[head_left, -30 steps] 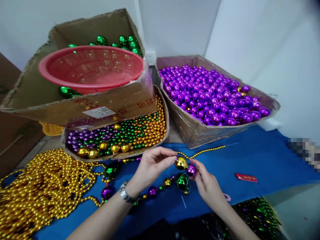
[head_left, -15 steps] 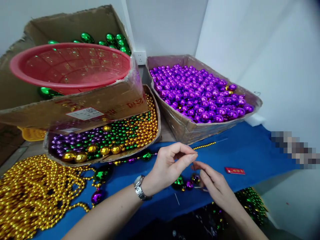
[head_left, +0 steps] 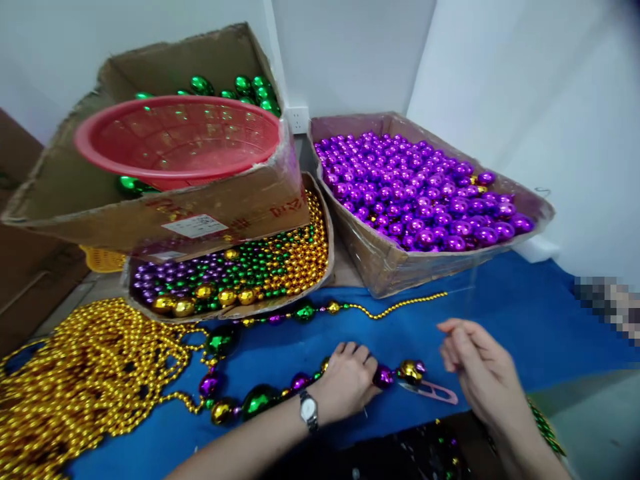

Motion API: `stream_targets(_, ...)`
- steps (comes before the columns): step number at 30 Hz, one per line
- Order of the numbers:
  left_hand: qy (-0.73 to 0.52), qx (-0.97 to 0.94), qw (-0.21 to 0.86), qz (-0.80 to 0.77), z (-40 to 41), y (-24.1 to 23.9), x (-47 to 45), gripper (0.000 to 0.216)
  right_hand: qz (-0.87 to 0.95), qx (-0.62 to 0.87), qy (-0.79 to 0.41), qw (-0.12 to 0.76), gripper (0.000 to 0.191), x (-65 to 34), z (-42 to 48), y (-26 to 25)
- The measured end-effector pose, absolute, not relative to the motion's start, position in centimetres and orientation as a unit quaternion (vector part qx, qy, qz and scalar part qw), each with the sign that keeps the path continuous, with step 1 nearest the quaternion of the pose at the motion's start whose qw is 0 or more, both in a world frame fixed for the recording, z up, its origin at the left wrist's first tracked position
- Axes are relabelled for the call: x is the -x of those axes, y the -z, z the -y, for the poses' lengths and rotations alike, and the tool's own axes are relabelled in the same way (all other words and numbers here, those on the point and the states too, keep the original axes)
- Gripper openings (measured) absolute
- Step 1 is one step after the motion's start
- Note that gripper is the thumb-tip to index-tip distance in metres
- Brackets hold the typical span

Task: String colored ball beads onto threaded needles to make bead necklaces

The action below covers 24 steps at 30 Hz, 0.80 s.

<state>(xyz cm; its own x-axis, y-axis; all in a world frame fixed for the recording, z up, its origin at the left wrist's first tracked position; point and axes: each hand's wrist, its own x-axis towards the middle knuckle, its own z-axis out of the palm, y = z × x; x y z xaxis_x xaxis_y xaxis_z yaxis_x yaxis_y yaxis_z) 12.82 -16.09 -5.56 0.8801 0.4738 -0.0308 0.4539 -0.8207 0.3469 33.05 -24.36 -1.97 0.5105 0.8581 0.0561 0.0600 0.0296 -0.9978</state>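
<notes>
My left hand [head_left: 347, 382] rests knuckles-up on the blue cloth [head_left: 500, 307], fingers curled over a strand of large purple, green and gold beads [head_left: 260, 399]. A purple bead [head_left: 383, 377] and a gold bead [head_left: 410, 371] lie just right of its fingertips. My right hand [head_left: 481, 369] hovers above the cloth to the right, fingers loosely bent and apart, holding nothing. Pink thread snips [head_left: 434, 391] lie between the two hands. A thin gold bead string [head_left: 410, 304] runs across the cloth behind them.
A cardboard box of purple balls [head_left: 415, 193] stands at the back right. A red basket [head_left: 175, 137] sits in a box of green balls [head_left: 60, 200]. A box of mixed bead strands [head_left: 240, 267] lies below it. Gold bead strings [head_left: 85, 380] are heaped at left.
Both hands have dropped and parted. The left hand lowered onto the cloth over the bead strand. The right hand let go and moved right. The snips now lie in view.
</notes>
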Motion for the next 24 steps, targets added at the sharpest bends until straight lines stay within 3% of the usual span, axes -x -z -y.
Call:
stream_targets(4,0.002,-0.957,0.125,-0.262,15.6,6.4,-10.1,0.024,0.284,0.579,-0.301,0.702,0.019,-35.7,24.3,2.2)
stream_targets(9,-0.026,-0.946,0.113,-0.301,13.7,6.2,-6.5,0.034,0.225,0.575,-0.3,0.727,0.018,-38.0,24.1,3.5)
stream_targets(15,-0.022,-0.942,0.086,-0.323,11.9,5.3,-4.1,0.02,0.144,0.567,-0.224,0.779,0.009,-40.4,24.0,3.0)
stream_targets(20,-0.021,-0.945,0.14,-0.294,11.5,3.5,-4.2,0.024,0.21,0.556,-0.188,0.782,0.008,-37.8,24.0,0.3)
stream_targets(24,-0.128,-0.924,0.237,-0.271,10.3,-0.5,-5.3,0.023,0.309,0.575,-0.215,0.727,0.015,-33.5,23.8,-1.1)
